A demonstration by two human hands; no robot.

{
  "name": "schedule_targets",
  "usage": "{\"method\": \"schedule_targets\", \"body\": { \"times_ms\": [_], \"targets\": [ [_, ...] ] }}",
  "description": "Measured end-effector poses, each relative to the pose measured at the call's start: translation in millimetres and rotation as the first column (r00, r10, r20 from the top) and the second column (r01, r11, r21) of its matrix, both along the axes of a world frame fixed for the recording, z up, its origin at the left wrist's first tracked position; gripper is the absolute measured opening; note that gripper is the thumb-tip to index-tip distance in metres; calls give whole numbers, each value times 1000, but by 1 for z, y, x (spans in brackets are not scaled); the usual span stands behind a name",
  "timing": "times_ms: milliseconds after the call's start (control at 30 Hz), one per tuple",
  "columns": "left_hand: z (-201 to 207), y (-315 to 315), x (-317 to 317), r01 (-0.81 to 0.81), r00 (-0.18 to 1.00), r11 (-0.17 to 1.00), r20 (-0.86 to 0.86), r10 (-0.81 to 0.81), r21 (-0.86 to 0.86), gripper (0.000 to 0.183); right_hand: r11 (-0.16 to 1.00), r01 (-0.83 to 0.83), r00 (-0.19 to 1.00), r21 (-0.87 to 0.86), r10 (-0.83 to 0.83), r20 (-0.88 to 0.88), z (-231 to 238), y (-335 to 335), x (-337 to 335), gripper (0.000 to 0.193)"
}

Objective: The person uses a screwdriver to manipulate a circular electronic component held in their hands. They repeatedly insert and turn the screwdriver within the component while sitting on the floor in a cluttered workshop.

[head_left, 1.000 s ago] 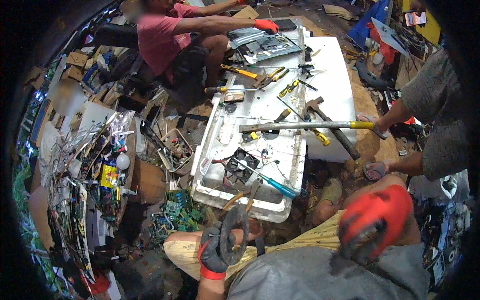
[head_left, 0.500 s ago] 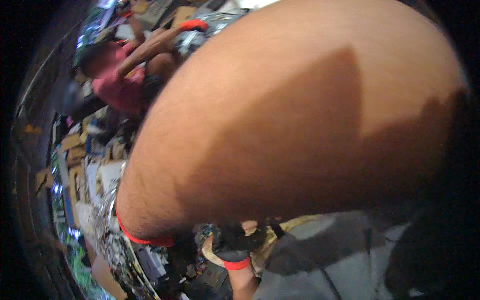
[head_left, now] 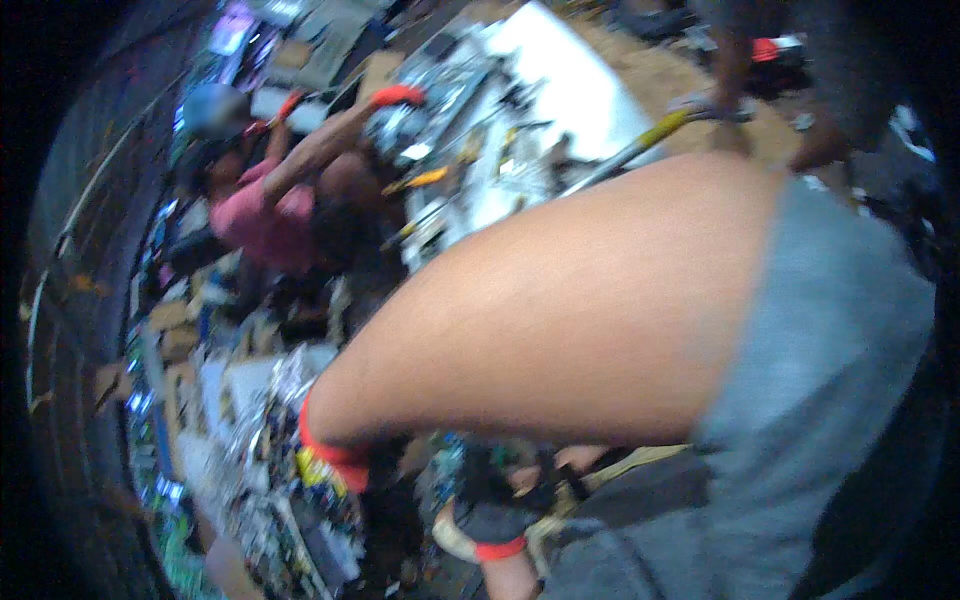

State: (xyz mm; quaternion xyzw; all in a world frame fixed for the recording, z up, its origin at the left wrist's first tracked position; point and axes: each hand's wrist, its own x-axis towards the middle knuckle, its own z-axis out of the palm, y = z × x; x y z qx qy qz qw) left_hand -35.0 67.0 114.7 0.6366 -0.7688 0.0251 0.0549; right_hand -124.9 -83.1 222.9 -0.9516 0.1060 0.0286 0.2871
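My right forearm crosses the middle of the view and ends at a red glove cuff. Only the cuff side of my right hand (head_left: 335, 455) shows; its fingers are hidden and blurred in the dark area below the wrist. A yellow piece (head_left: 322, 472) lies beside that cuff, among silvery scraps (head_left: 245, 480). At the bottom centre is my left hand (head_left: 495, 522) in a dark glove with a red cuff. Its fingers are blurred and partly covered, so I cannot make out a grip. Dark, cluttered material (head_left: 450, 465) lies next to it.
At the upper left, a crouching person in pink (head_left: 265, 220) reaches over scrap with red gloves; a blue cap (head_left: 215, 108) is behind. A white board (head_left: 575, 80) lies at the top. Another person's hand (head_left: 700, 105) is near a yellow-handled tool (head_left: 660, 130).
My right forearm has drawn away and fills less of the view, uncovering the board, the tool and a second person. Scene and hands have shifted rightward in view.
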Motion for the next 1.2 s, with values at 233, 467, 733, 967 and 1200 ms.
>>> {"method": "schedule_targets", "body": {
  "times_ms": [233, 467, 733, 967, 1200],
  "targets": [
    [5, -6, 1, 261, 965, 949, 24, -261, -176, 37, 997, 71, 997, 6, -71, -10, -22, -19, 13, 40],
    [-138, 20, 73, 312, 950, 910, 59, -307, -272, 36, 907, 384, 921, 174, -389, -7, -121, -42, -79, 41],
    [-70, 30, 75, -136, 515, 981, -836, 188, 136, 44, 551, 442, 682, 708, -719, 134, -135, 81, -110, 31],
    [-55, 5, 28, 94, 808, 982, -563, -173, -166, 34, 492, 371, 491, 788, -824, 283, -167, 119, -80, 32],
    [-70, 12, 19, -58, -39, 957, -958, 284, 286, 26, 373, 345, 499, 862, -850, 168, -189, 115, -82, 25]
  ]
}}
